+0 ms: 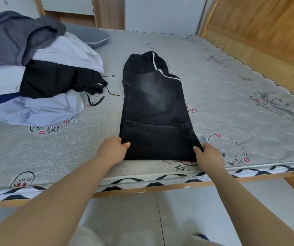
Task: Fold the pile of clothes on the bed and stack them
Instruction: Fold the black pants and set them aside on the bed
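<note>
Black jeans at frame centre are pinched at their near corners by left hand and right hand, fingertips tucked underneath.

One head-worn wide-angle view; looks forward and down across the bed from its near edge, seemingly standing.

Landmark: patterned mattress. Grey pillow lies on its far left corner. Wooden headboard runs along its right side, wooden bed frame under its near edge, tiled floor below.
</note>
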